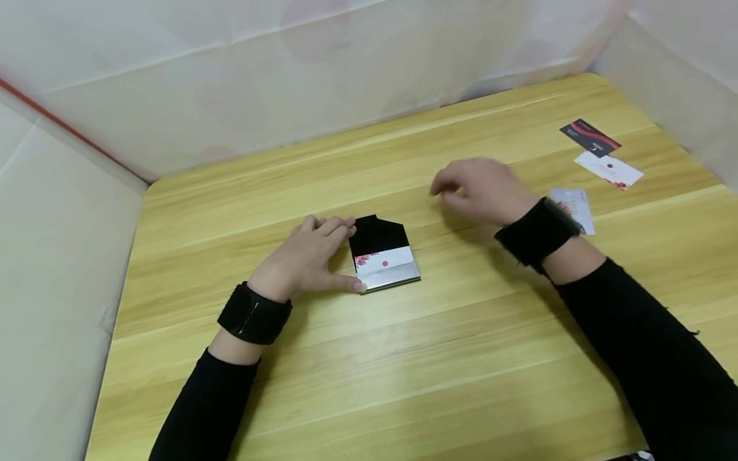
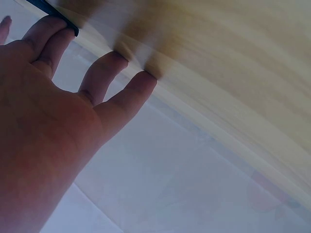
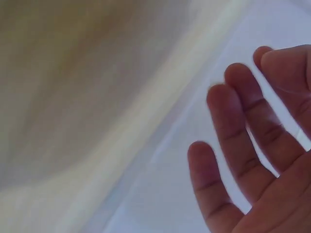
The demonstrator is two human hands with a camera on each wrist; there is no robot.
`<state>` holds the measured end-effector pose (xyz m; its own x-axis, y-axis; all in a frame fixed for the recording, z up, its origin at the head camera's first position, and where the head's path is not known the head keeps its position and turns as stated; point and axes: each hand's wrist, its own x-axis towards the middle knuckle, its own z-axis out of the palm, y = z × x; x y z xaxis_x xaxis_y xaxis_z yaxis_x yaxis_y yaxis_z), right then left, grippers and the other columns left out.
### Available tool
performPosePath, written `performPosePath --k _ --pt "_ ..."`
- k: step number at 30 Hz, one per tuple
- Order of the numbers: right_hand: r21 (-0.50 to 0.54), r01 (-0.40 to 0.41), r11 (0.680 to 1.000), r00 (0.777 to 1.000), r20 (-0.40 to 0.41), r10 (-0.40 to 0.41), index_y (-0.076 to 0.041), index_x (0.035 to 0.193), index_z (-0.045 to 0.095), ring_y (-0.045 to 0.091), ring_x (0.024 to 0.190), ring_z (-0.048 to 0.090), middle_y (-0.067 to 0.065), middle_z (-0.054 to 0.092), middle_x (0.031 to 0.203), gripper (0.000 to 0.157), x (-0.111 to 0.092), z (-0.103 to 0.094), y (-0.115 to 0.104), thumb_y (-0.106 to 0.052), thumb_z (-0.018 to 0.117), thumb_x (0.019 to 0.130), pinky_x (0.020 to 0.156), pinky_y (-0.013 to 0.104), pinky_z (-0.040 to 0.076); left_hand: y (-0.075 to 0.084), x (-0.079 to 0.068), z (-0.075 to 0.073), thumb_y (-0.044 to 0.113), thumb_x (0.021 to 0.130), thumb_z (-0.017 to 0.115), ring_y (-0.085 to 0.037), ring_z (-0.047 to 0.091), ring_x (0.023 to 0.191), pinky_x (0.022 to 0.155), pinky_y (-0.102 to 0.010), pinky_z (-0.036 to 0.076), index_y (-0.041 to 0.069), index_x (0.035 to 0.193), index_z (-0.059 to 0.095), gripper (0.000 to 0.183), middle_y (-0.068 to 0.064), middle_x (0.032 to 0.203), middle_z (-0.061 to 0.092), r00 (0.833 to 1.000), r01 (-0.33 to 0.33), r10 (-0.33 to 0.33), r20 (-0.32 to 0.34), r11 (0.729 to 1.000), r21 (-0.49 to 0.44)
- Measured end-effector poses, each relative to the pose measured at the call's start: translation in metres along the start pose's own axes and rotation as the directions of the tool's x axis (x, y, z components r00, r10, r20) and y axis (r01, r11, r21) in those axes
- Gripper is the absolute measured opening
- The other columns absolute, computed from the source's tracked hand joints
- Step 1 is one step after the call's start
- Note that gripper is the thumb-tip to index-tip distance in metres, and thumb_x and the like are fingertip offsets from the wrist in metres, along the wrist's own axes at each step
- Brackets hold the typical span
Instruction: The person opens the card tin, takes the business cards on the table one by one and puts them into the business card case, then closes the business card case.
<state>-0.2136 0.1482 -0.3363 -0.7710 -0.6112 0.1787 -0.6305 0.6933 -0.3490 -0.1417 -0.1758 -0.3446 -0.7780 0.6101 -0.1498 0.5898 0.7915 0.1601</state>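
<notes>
The card case (image 1: 393, 276) lies open on the desk (image 1: 369, 378), between the two hands but much closer to one of them. The left hand (image 1: 308, 256) is the nearer: it touches the left side of the case and holds it there, thumb on the near left corner, fingertips by the far left corner of the black lid. In the left wrist view two bent fingertips meet a dark edge, while two others rest on the desk beyond it.

The right hand (image 1: 483, 191) is well apart, to the right of the case and a little farther from the person. Its fingers are loosely bent and no object shows in them; they point leftward, so the case lies ahead of the fingertips and back toward the body.

The long axis of the case's silver tray runs left to right, its right end slanting slightly away from the person; the lid folds out flat on the far side. A white card (image 1: 398, 257) sits partly in the tray, its exposed strip toward the lid.

Well to the right of the case, past the right hand, lie a silvery card (image 1: 579, 206) just beside the black wristband (image 1: 537, 235), a floral white card (image 1: 608, 169), and a dark card (image 1: 589, 136) touching it.
</notes>
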Motion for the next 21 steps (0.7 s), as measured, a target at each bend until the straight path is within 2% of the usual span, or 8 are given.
performPosePath --k 3,6,8,10,13,15,18,21 --pt "-0.045 -0.191 0.980 0.981 0.027 0.193 -0.014 0.107 0.068 0.026 0.092 0.058 0.007 0.066 0.103 0.022 -0.004 -0.019 0.037 -0.019 0.053 0.092 0.077 0.048 0.046 -0.001 -0.003 0.001 0.084 0.065 0.053 -0.031 0.035 0.114 0.101 -0.049 0.030 0.012 0.147 0.033 0.112 0.004 0.143 0.038 1.000 0.016 -0.016 -0.005 1.000 -0.009" --pt "-0.076 -0.350 0.934 0.930 0.092 0.356 -0.010 0.125 0.059 0.037 0.101 0.053 0.019 0.059 0.117 0.037 -0.016 -0.036 0.078 -0.030 0.046 0.096 0.081 0.056 0.042 -0.001 -0.005 0.002 0.084 0.065 0.053 -0.030 0.035 0.113 0.101 -0.048 0.030 0.011 0.147 0.033 0.112 0.004 0.144 0.037 1.000 0.023 -0.023 -0.009 1.000 -0.015" --pt "-0.083 -0.441 0.894 0.880 0.154 0.449 -0.008 0.138 0.047 0.045 0.107 0.047 0.027 0.051 0.127 0.050 -0.028 -0.046 0.104 -0.037 0.042 0.097 0.083 0.062 0.039 -0.001 -0.005 0.002 0.084 0.065 0.053 -0.030 0.035 0.113 0.101 -0.048 0.030 0.012 0.147 0.033 0.111 0.004 0.144 0.037 1.000 0.027 -0.028 -0.013 0.999 -0.017" --pt "-0.100 -0.518 0.849 0.821 0.221 0.527 -0.006 0.147 0.031 0.054 0.113 0.038 0.035 0.039 0.135 0.064 -0.041 -0.053 0.127 -0.045 0.038 0.097 0.087 0.067 0.033 0.000 -0.006 0.002 0.084 0.065 0.053 -0.030 0.035 0.113 0.100 -0.047 0.030 0.011 0.147 0.033 0.111 0.004 0.144 0.037 0.999 0.030 -0.031 -0.015 0.999 -0.017" --pt "-0.111 -0.609 0.785 0.738 0.282 0.612 -0.008 0.152 0.011 0.058 0.109 0.033 0.041 0.024 0.138 0.077 -0.061 -0.061 0.153 -0.054 0.037 0.095 0.085 0.070 0.031 0.001 -0.005 0.003 0.084 0.065 0.053 -0.030 0.036 0.112 0.100 -0.046 0.030 0.011 0.147 0.033 0.111 0.004 0.143 0.038 0.999 0.032 -0.032 -0.019 0.999 -0.018" --pt "-0.126 -0.640 0.758 0.705 0.297 0.644 -0.008 0.152 0.005 0.059 0.105 0.033 0.044 0.021 0.137 0.084 -0.070 -0.063 0.164 -0.059 0.037 0.093 0.083 0.070 0.031 0.002 -0.005 0.004 0.084 0.065 0.053 -0.029 0.035 0.111 0.100 -0.044 0.030 0.010 0.147 0.033 0.112 0.005 0.143 0.038 0.999 0.034 -0.035 -0.018 0.999 -0.020" --pt "-0.153 -0.647 0.747 0.692 0.293 0.660 -0.005 0.151 0.006 0.056 0.095 0.038 0.046 0.028 0.129 0.089 -0.079 -0.063 0.170 -0.063 0.038 0.091 0.078 0.066 0.035 0.003 -0.002 0.005 0.084 0.065 0.053 -0.027 0.035 0.111 0.100 -0.044 0.030 0.010 0.147 0.032 0.113 0.005 0.143 0.038 0.999 0.031 -0.031 -0.016 0.999 -0.026" --pt "-0.161 -0.638 0.753 0.710 0.256 0.656 -0.002 0.149 0.022 0.049 0.084 0.046 0.041 0.042 0.117 0.089 -0.084 -0.060 0.167 -0.064 0.041 0.089 0.069 0.060 0.040 0.005 0.004 0.006 0.084 0.065 0.052 -0.027 0.035 0.111 0.099 -0.044 0.031 0.011 0.147 0.033 0.112 0.005 0.144 0.037 1.000 0.007 -0.007 -0.012 1.000 -0.029"
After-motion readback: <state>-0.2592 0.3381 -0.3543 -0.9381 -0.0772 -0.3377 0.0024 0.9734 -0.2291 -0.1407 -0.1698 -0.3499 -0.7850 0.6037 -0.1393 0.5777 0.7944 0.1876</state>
